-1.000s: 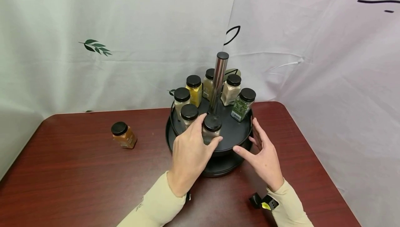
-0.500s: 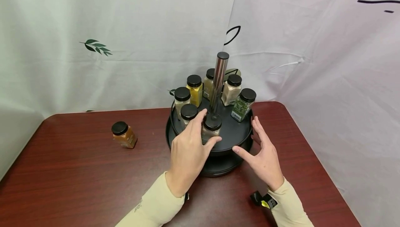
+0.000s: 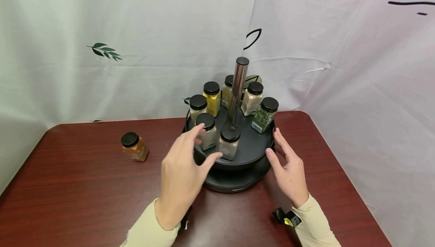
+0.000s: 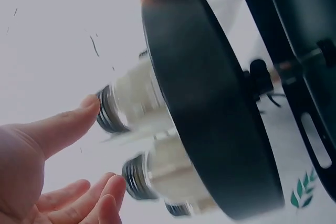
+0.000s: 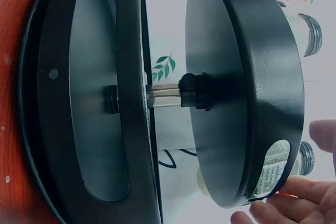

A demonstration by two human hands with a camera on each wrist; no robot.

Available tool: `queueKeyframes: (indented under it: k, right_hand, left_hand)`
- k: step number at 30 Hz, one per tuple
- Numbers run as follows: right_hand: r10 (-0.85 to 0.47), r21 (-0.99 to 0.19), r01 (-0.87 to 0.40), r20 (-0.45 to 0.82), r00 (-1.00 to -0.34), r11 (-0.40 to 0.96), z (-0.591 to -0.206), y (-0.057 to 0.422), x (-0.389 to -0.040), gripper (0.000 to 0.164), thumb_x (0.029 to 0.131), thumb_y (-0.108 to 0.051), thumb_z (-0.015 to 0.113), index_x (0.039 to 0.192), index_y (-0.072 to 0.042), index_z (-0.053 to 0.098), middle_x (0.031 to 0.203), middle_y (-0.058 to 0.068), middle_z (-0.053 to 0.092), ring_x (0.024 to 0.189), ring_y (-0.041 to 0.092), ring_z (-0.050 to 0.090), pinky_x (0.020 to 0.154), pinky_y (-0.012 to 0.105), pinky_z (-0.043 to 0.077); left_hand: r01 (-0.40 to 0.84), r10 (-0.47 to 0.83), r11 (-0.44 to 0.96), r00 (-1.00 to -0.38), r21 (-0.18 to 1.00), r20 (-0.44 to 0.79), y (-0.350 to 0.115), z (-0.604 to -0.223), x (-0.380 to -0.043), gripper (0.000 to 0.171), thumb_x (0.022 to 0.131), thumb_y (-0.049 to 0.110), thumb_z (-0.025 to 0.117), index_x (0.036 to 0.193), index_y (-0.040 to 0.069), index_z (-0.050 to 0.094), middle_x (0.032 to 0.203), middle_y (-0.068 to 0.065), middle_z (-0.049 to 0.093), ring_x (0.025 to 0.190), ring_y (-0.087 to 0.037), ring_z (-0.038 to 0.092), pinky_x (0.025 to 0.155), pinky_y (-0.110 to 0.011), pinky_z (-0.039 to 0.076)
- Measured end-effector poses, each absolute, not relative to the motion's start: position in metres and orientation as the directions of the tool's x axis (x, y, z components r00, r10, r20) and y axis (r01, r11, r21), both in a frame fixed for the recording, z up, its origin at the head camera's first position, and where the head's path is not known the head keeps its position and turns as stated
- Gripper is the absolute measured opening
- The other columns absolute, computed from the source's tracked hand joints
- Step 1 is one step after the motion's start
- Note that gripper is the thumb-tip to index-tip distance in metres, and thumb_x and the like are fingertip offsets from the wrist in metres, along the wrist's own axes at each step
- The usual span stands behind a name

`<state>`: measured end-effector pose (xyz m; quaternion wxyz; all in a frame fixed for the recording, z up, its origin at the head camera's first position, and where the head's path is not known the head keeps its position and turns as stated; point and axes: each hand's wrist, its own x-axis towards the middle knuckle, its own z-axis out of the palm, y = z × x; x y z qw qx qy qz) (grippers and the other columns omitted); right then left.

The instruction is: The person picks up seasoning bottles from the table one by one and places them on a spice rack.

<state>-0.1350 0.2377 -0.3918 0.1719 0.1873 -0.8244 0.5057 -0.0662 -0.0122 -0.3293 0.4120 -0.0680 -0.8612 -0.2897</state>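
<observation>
A black two-tier turntable (image 3: 253, 147) with a shiny centre post carries several black-lidded spice jars on its upper tray. My left hand (image 3: 183, 167) is at the tray's front left, fingers and thumb spread, holding nothing. Just beyond it stand a front jar of pale greyish spice (image 3: 229, 147) and another pale jar (image 3: 208, 135) to its left. In the left wrist view, thumb and fingertips lie close to the lids. My right hand (image 3: 289, 175) is at the tray's right side, its fairly straight fingers touching the outer wall (image 5: 273, 77) and the thumb near the rim.
An orange spice jar (image 3: 136, 148) stands alone on the dark red table (image 3: 85, 186) at left. A green herb jar (image 3: 263, 116) is at the tray's right, a yellow one (image 3: 212, 99) at the back. White cloth (image 3: 153, 31) hangs behind the table.
My left hand has come away from the front jar, moving left and towards me, leaving the jar standing. My right thumb has shifted up and right along the rim.
</observation>
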Motion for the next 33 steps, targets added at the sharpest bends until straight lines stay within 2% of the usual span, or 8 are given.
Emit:
queueKeyframes:
  k: [4,8,14,16,21,24,29,33]
  right_hand:
    - [-0.099,-0.778,-0.489,0.492,-0.865,0.394,-0.392,0.237,-0.136,0.045,0.101,-0.004,0.060,0.145,-0.007,0.053,0.152,0.000,0.047,0.135,0.018,0.050,0.102,0.014,0.041]
    - [-0.054,-0.791,-0.477,0.497,-0.866,0.383,-0.393,0.235,-0.136,0.042,0.099,-0.003,0.062,0.141,-0.008,0.058,0.147,0.000,0.052,0.136,0.015,0.049,0.100,0.012,0.041]
    - [0.026,-0.810,-0.478,0.516,-0.856,0.338,-0.393,0.231,-0.135,0.040,0.094,-0.001,0.069,0.133,-0.003,0.064,0.141,0.003,0.058,0.127,0.015,0.058,0.096,0.015,0.046]
    - [0.041,-0.830,-0.465,0.500,-0.865,0.310,-0.393,0.230,-0.134,0.041,0.093,-0.001,0.070,0.134,-0.004,0.064,0.141,0.003,0.059,0.123,0.014,0.061,0.095,0.016,0.048]
    - [0.038,-0.897,-0.382,0.399,-0.916,0.221,-0.394,0.230,-0.135,0.052,0.095,-0.003,0.068,0.144,-0.013,0.056,0.145,0.004,0.056,0.125,0.018,0.060,0.096,0.019,0.048]
    - [0.022,-0.923,-0.345,0.354,-0.935,0.169,-0.393,0.231,-0.137,0.058,0.095,0.000,0.067,0.149,-0.011,0.050,0.148,0.008,0.052,0.132,0.022,0.054,0.099,0.022,0.047]
    - [-0.013,-0.933,-0.333,0.335,-0.942,0.139,-0.394,0.233,-0.139,0.062,0.094,0.003,0.067,0.151,-0.005,0.044,0.151,0.010,0.048,0.137,0.022,0.048,0.100,0.023,0.047]
    - [-0.036,-0.932,-0.336,0.334,-0.942,0.139,-0.393,0.234,-0.140,0.064,0.093,0.002,0.068,0.152,-0.009,0.044,0.153,0.009,0.046,0.139,0.021,0.046,0.102,0.024,0.046]
  left_hand:
    - [0.328,-0.177,0.816,-0.641,0.475,0.747,-0.029,-0.332,-0.064,0.078,0.064,0.020,0.098,0.131,0.002,0.062,0.111,-0.007,0.070,0.089,-0.021,0.067,0.068,-0.039,0.054]
    - [0.272,-0.243,0.819,-0.634,0.506,0.734,-0.048,-0.337,-0.062,0.079,0.062,0.019,0.098,0.130,0.002,0.062,0.110,-0.008,0.071,0.088,-0.022,0.067,0.066,-0.036,0.050]
    - [0.160,-0.364,0.804,-0.628,0.572,0.688,-0.074,-0.343,-0.058,0.076,0.064,0.019,0.097,0.130,0.004,0.064,0.113,-0.007,0.070,0.087,-0.021,0.065,0.066,-0.025,0.039]
    - [0.133,-0.399,0.793,-0.624,0.594,0.672,-0.082,-0.345,-0.058,0.075,0.064,0.018,0.097,0.130,0.004,0.064,0.114,-0.008,0.069,0.087,-0.021,0.064,0.069,-0.025,0.040]
    - [0.060,-0.458,0.780,-0.625,0.623,0.633,-0.100,-0.348,-0.059,0.076,0.065,0.017,0.097,0.131,0.002,0.063,0.118,-0.013,0.066,0.095,-0.029,0.061,0.081,-0.041,0.045]
    - [0.010,-0.482,0.778,-0.632,0.628,0.607,-0.110,-0.352,-0.061,0.077,0.065,0.016,0.097,0.132,0.001,0.062,0.121,-0.016,0.064,0.101,-0.034,0.058,0.086,-0.050,0.044]
    - [-0.068,-0.507,0.777,-0.658,0.626,0.557,-0.125,-0.358,-0.062,0.077,0.065,0.013,0.097,0.132,0.000,0.062,0.127,-0.020,0.060,0.111,-0.040,0.053,0.089,-0.057,0.041]
    - [-0.135,-0.537,0.755,-0.689,0.642,0.486,-0.135,-0.363,-0.064,0.076,0.066,0.009,0.096,0.133,0.004,0.061,0.134,-0.021,0.056,0.119,-0.044,0.049,0.091,-0.061,0.040]
